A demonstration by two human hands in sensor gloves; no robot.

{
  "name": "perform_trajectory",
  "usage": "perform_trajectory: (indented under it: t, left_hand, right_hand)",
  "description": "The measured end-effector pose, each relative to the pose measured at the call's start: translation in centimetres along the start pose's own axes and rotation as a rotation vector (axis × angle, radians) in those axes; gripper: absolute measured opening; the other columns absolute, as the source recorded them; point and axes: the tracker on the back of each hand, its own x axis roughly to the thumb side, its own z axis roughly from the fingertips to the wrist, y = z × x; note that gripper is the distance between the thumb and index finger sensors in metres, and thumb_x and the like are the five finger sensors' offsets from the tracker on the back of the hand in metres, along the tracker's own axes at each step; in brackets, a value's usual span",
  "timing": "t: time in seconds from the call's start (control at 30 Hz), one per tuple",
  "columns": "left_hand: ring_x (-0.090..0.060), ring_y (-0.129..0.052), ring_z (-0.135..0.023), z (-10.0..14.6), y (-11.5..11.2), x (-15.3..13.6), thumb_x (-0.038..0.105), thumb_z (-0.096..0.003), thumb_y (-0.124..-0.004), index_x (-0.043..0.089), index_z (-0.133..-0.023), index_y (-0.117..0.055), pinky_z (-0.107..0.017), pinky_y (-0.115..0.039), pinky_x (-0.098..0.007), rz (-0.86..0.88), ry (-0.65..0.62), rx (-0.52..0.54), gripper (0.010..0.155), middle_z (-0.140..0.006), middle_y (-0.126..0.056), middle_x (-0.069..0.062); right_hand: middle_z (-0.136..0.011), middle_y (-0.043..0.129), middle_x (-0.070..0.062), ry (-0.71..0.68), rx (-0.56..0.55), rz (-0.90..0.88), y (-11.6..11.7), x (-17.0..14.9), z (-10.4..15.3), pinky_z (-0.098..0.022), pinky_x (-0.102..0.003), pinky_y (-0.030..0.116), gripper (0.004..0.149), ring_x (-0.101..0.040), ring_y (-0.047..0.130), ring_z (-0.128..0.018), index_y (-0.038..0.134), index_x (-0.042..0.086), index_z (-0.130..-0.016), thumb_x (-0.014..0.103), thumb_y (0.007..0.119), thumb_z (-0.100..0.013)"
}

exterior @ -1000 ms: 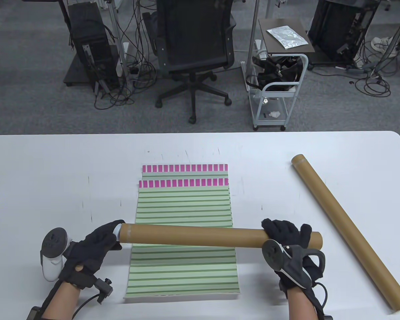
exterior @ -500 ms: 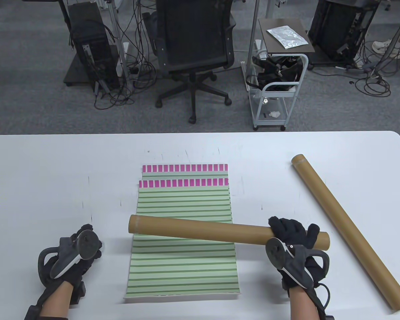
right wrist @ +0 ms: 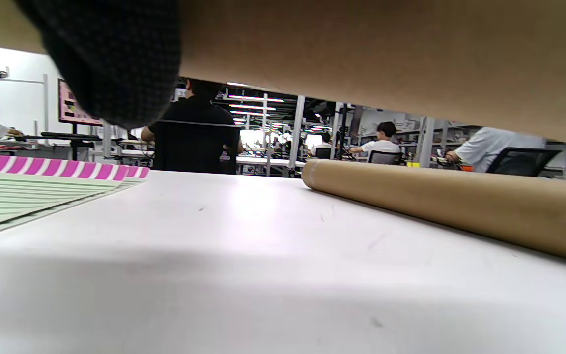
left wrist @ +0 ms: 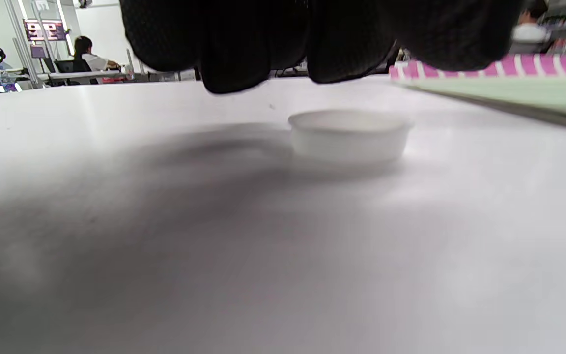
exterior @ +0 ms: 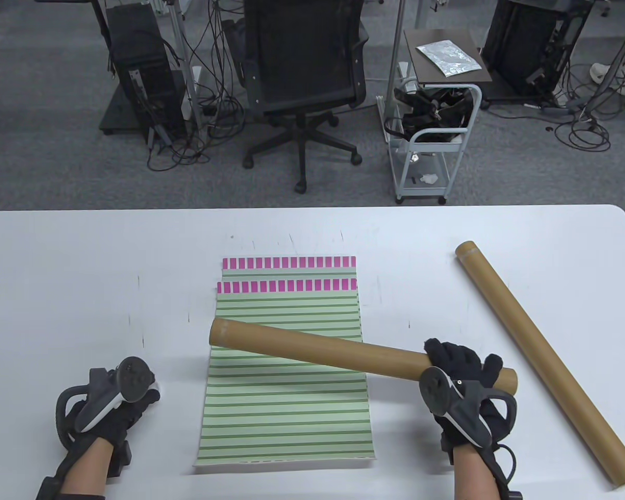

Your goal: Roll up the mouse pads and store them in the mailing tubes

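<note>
Right hand [exterior: 466, 375], black sensor glove: fingers wrapped over the near right end of a long brown cardboard mailing tube [exterior: 312, 349], clamped on it. The tube is held off the table, angled across the near mouse pad, its far left end higher in the table view; in the right wrist view it fills the top edge [right wrist: 361, 49] above a gloved finger [right wrist: 111, 64].

Left hand [exterior: 117, 416], black sensor glove: low over the white table [exterior: 83, 260] at the near left, holding nothing; the fingers [left wrist: 263, 44] hang in loosely just above a white round plastic end cap [left wrist: 349, 135], apart from it. The cap sits on the table just beside the pad's left edge.

Green striped rectangular mouse pad with a pink-block top border [exterior: 286, 375]: flat at the table's centre, overlapping a second mouse pad of the same pattern [exterior: 289, 265], of which only the far strip shows.

Second brown cardboard mailing tube [exterior: 541, 359]: lying on the table at the right, diagonal from far left to near right, well apart from the pads.

Beyond the table: black office chair [exterior: 302, 67]; white wheeled cart [exterior: 432, 140]; black equipment stand with cables [exterior: 140, 78].
</note>
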Motion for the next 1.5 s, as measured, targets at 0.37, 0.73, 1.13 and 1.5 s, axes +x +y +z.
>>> perform_trajectory:
  t: [0.37,0.73,1.13,1.5]
  left_hand:
    - [-0.021,-0.057,-0.111,0.6,0.0,1.6,0.06,-0.0385,-0.069,0.04,-0.099,-0.064,-0.083,-0.058,-0.041,0.081,-0.106,0.04,0.064,-0.116,-0.053,0.009]
    - [-0.021,-0.056,-0.112,2.9,0.4,7.4,0.063,-0.0376,-0.066,0.042,-0.1,-0.06,-0.083,-0.058,-0.042,-0.009,-0.353,0.088,0.066,-0.117,-0.051,0.009]
    - [-0.021,-0.058,-0.111,2.4,-0.2,6.8,0.062,-0.038,-0.066,0.042,-0.099,-0.063,-0.083,-0.06,-0.042,-0.018,-0.322,0.048,0.065,-0.116,-0.052,0.008]
    - [-0.021,-0.062,-0.108,4.1,0.6,8.9,0.062,-0.0377,-0.066,0.042,-0.099,-0.063,-0.081,-0.062,-0.04,-0.019,-0.431,0.098,0.065,-0.114,-0.056,0.009]
  right_hand:
    - [-0.099,0.073,-0.007,0.29,0.09,0.007,2.7,-3.7,-0.6,-0.063,-0.065,0.065,0.079,-0.034,0.081,-0.081,0.051,0.017,-0.107,0.05,0.08,-0.041]
    - [-0.095,0.078,-0.012,0.488,0.217,0.001,4.7,-5.5,-1.0,-0.058,-0.057,0.071,0.079,-0.036,0.086,-0.073,0.054,0.011,-0.108,0.052,0.075,-0.043]
    - [-0.099,0.072,-0.02,0.513,0.284,-0.003,5.1,-6.3,-1.0,-0.06,-0.063,0.068,0.079,-0.042,0.079,-0.077,0.049,0.006,-0.11,0.048,0.073,-0.047]
    - [-0.111,0.051,-0.026,0.442,0.242,0.004,4.5,-5.7,-0.8,-0.068,-0.068,0.05,0.087,-0.053,0.057,-0.093,0.036,0.002,-0.113,0.052,0.069,-0.049]
